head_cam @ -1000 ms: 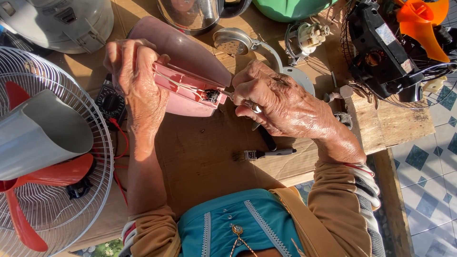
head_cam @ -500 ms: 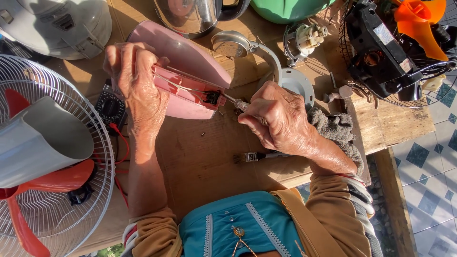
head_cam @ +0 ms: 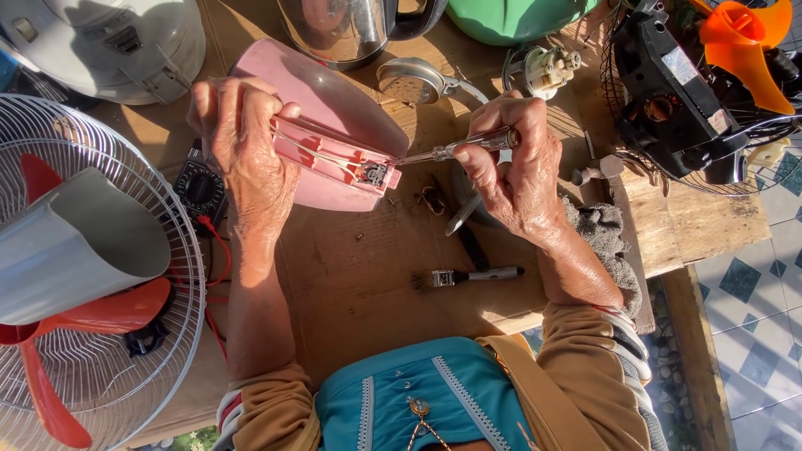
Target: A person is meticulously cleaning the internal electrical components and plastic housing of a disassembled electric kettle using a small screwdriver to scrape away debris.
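I am gripping the light, brittle pink plastic appliance housing by its rim, left hand closed around it, while my right hand is pinching the slim metal screwdriver.

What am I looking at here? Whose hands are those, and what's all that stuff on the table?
This picture comes from a camera worn on a person's head, looking down, so the hands are that person's own. The left hand holds a pink plastic appliance part with its open inside facing up. The right hand holds a screwdriver in a closed grip, its tip at a small metal piece inside the pink part. On the wooden table lie a small brush, a black multimeter with red wires, and a grey rag. A white fan cage with red blades sits at the left, and another fan with orange blades at the right.
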